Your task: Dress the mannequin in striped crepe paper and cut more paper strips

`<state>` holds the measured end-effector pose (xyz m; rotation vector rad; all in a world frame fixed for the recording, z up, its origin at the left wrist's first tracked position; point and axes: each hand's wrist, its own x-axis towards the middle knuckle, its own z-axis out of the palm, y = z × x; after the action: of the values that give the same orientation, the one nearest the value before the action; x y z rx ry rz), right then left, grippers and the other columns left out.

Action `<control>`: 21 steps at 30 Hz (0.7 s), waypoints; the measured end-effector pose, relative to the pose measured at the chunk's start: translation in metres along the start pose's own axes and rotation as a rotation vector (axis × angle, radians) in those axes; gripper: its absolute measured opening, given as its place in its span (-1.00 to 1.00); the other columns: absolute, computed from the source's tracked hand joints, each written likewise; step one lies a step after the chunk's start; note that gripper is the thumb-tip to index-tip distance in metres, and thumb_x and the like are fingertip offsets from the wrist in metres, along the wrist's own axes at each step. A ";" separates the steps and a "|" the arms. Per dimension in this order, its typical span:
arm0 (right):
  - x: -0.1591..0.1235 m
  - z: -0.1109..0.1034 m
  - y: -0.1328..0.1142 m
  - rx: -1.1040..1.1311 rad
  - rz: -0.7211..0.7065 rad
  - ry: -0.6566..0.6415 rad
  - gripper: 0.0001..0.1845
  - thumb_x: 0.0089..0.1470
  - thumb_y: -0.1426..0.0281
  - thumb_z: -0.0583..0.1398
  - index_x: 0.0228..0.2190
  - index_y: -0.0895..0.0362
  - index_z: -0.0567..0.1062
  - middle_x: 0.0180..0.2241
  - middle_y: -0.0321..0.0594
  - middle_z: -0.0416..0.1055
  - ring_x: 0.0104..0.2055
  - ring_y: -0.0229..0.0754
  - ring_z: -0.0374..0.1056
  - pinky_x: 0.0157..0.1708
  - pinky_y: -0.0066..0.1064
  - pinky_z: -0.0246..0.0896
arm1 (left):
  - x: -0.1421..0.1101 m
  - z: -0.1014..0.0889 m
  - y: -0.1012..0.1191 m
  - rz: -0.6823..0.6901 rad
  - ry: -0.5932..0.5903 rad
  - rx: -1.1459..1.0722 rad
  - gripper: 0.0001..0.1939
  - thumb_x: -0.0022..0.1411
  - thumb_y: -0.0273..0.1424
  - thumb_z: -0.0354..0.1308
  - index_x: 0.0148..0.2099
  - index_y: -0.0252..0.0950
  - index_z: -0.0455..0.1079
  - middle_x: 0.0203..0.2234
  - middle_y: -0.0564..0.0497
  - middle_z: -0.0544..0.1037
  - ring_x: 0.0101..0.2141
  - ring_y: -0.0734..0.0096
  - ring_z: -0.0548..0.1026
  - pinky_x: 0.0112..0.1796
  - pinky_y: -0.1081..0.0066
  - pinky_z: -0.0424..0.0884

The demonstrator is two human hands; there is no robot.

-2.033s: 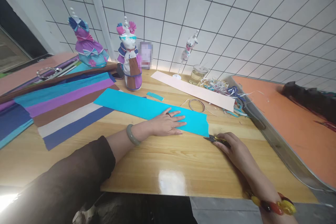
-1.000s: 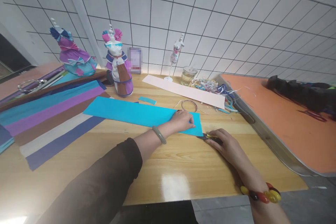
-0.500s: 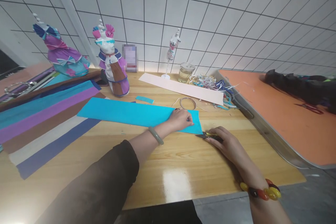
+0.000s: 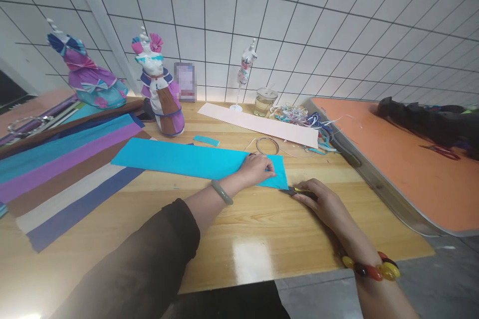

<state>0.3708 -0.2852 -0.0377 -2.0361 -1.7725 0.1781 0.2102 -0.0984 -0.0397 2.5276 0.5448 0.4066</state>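
A long turquoise strip of crepe-like paper lies across the table. My left hand presses on it near its right end, with the fingers curled in and closed. Dark scissors with some yellow on the handles are in my right hand, whose fingers are closed round them. The blades meet the strip's lower right corner; part of them is hidden by the paper. Behind the strip, close to my left hand, lies a thin ring or coil.
Coloured paper strips spread at left. Behind stand two dressed figures, a small mannequin, a phone and a glass cup. A pale pink strip, tangled scraps and an orange-topped surface lie at right.
Hardly anything differs. The scissor blades have shifted very slightly at the strip's corner, while my left hand stays in place on the turquoise paper.
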 end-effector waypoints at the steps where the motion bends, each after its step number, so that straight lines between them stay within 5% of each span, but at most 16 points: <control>1: 0.000 0.000 0.000 0.000 0.003 0.001 -0.68 0.06 0.11 0.15 -0.23 0.04 0.46 -0.25 -0.14 0.47 -0.20 -0.06 0.42 -0.22 -0.23 0.32 | 0.000 -0.001 0.000 -0.001 -0.002 0.001 -0.84 0.10 -0.22 0.19 -0.35 -0.19 0.48 -0.35 0.06 0.53 -0.20 0.31 0.42 -0.13 0.34 0.29; 21: 0.009 -0.002 -0.014 -0.007 -0.021 -0.013 -0.69 0.05 0.11 0.14 -0.27 0.05 0.46 -0.26 -0.13 0.46 -0.23 -0.06 0.42 -0.26 -0.23 0.34 | -0.002 -0.003 0.001 0.002 0.005 -0.021 -0.84 0.10 -0.24 0.19 -0.33 -0.21 0.47 -0.30 0.06 0.53 -0.17 0.33 0.41 -0.13 0.38 0.28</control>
<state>0.3602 -0.2754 -0.0281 -2.0253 -1.8037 0.1796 0.2077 -0.0990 -0.0375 2.5075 0.5375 0.4167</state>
